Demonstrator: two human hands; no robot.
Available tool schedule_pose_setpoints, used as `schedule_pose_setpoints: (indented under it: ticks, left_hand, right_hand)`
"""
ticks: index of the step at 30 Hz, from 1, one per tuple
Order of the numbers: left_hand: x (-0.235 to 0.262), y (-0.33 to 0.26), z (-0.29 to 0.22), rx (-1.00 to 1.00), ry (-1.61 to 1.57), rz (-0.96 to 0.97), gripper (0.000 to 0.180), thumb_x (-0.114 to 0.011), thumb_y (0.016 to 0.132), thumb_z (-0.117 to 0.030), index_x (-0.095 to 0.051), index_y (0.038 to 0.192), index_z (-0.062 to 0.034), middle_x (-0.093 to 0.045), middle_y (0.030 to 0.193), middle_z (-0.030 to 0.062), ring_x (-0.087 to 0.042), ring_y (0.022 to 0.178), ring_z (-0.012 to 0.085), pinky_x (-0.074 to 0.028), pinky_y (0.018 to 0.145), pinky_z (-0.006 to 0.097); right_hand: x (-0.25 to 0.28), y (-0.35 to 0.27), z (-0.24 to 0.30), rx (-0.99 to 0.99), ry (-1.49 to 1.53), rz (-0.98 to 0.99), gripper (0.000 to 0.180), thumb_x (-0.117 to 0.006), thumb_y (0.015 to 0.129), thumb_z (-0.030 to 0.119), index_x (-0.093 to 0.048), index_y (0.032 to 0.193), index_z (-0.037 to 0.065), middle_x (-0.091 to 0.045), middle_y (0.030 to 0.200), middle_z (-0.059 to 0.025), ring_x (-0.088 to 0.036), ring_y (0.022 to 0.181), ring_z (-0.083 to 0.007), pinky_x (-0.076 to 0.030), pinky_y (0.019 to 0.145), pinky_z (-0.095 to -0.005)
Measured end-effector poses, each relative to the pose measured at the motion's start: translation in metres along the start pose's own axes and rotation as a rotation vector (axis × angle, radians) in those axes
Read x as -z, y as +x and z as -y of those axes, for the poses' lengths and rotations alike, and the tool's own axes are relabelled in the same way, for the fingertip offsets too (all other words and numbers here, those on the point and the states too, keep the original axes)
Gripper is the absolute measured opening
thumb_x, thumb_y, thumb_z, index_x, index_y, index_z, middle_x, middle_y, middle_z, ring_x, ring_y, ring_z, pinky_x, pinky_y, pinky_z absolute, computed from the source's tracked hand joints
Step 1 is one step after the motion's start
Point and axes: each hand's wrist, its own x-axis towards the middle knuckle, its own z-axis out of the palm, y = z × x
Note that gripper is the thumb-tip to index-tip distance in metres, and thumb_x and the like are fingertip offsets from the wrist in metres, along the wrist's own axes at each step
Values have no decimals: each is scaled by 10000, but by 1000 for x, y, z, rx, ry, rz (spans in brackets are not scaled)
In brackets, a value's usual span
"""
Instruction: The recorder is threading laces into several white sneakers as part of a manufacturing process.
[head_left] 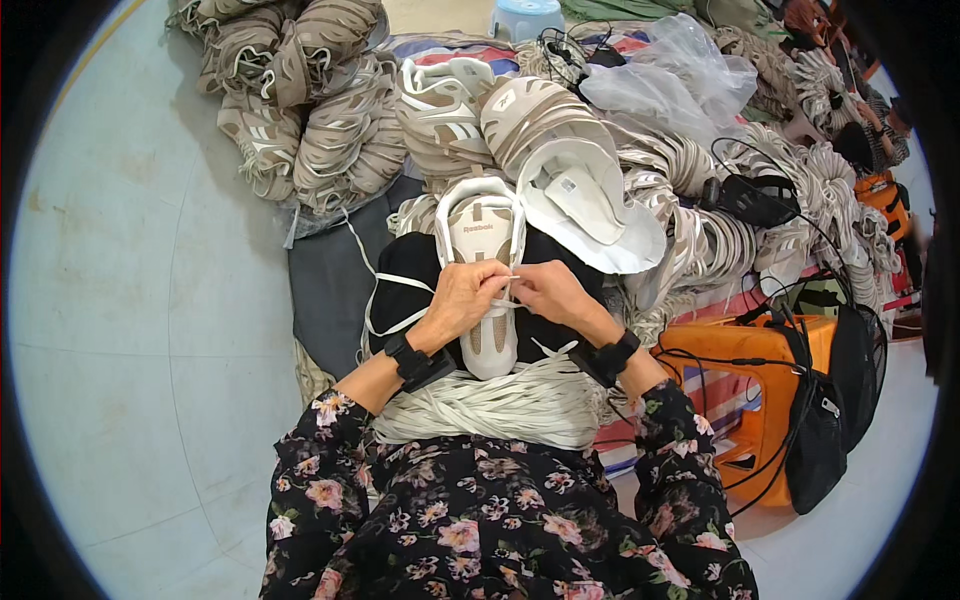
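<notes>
White lace bundle (pixel 490 410) is laid nearest. Just beyond, beige shoe upper (pixel 482 240) is set toe-near; over it, lace (pixel 402 280) is pinched by left hand (pixel 465 300) and right hand (pixel 555 294), fingertips together. Lacing judged in hand; eyelet alignment likely needed next. Stacked uppers (pixel 345 135) piled beyond.

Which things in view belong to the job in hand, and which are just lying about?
In the job:
beige-and-white shoe upper under both hands
thin white lace at the fingertips
bundle of long white laces on the lap, probably supply
stacked beige uppers, probably

Apparently lying about:
orange plastic stool
black fabric bag beside it
crumpled clear plastic bag
</notes>
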Motion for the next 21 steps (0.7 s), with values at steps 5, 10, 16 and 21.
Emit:
schedule_pose_setpoints:
  ticks: [5, 10, 16, 21]
  left_hand:
    - [26, -10, 15, 152, -475, -328, 160, -549, 869, -59, -639, 960, 38, -656, 800, 79, -618, 641, 96, -492, 523, 202]
    - [36, -34, 45, 359, -415, -179, 145, -549, 868, -78, -630, 898, 38, -644, 737, 69, -619, 619, 105, -502, 515, 215]
    - [28, -47, 43, 432, -381, -27, 142, -549, 856, -92, -625, 838, 27, -624, 687, 60, -623, 583, 115, -501, 485, 216]
    - [29, -44, 42, 445, -401, 41, 149, -529, 842, -96, -618, 807, 19, -610, 655, 54, -618, 558, 115, -488, 474, 210]
  right_hand:
    - [2, -6, 5, -266, 258, -176, 169, -682, 760, 137, -610, 794, -11, -606, 635, -78, -572, 566, -129, -452, 528, -277]
    - [0, 19, 56, 289, 62, -279, 74, -575, 765, -7, -581, 837, 3, -572, 784, -131, -566, 746, -309, -459, 633, -357]
    - [-21, 21, 48, 104, -122, -11, 99, -561, 780, 62, -612, 862, 40, -555, 810, -116, -582, 758, -301, -464, 643, -377]
    - [-24, 20, 49, 161, -206, -34, 141, -579, 748, 61, -629, 879, 43, -524, 774, -97, -574, 726, -279, -464, 638, -364]
